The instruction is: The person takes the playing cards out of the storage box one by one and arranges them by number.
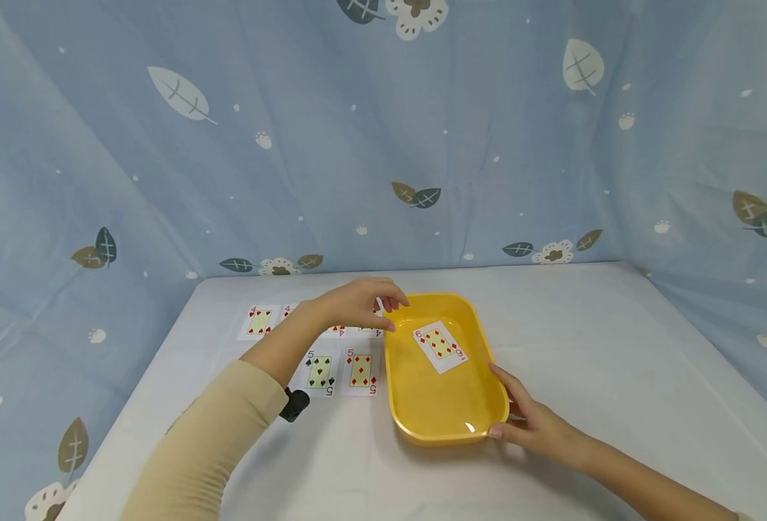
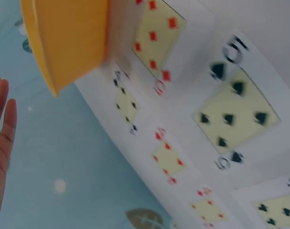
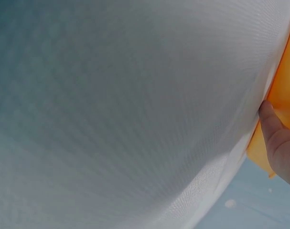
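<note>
A yellow plastic tray (image 1: 438, 405) stands on the white-covered table, with a six of diamonds card (image 1: 440, 346) lying tilted inside it. My right hand (image 1: 532, 421) holds the tray's near right corner, thumb at the front rim and fingers along the side. Bent over the far left rim is my left hand (image 1: 359, 302), its thumb and fingers spread apart with nothing seen between them. Left of the tray lie the five of diamonds (image 1: 360, 371) and the five of spades (image 1: 320, 373), face up. Behind them, a row of fours includes the four of hearts (image 1: 259, 322), partly covered by my left arm.
A black wrist camera (image 1: 294, 405) sits at my left wrist. White tablecloth (image 1: 592, 340) stretches right of the tray. Blue leaf-patterned cloth (image 1: 357, 145) hangs behind the table and along both sides.
</note>
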